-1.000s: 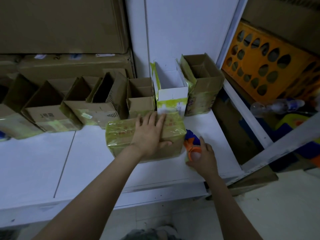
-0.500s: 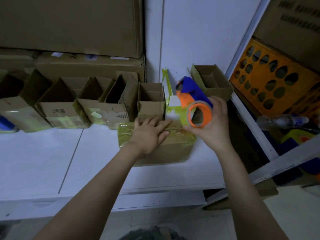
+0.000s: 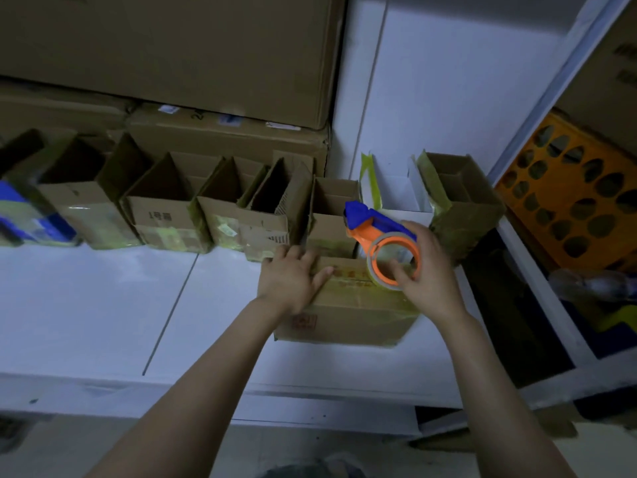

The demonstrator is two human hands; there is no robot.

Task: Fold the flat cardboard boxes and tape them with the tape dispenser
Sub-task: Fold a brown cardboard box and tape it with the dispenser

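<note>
White worktop (image 3: 103,305) runs along stacked large cartons (image 3: 206,56), with a row of open folded boxes (image 3: 165,215) lined up at its far edge. Nearer, right of centre, sits the cardboard box (image 3: 348,315) being sealed, its top closed and glossy with tape. The left hand (image 3: 289,281) lies on the box's left top edge, fingers (image 3: 320,273) fairly straight, pressing down. The right hand (image 3: 431,274) is curled round the tape dispenser (image 3: 379,229) at its orange ring, over the box's right top. The box looks light and stiff-walled, yet likely to skid or dent, so pinning it flat beside the seam suits. The dispenser seems best gripped at the roll, clear of its blue far end.
</note>
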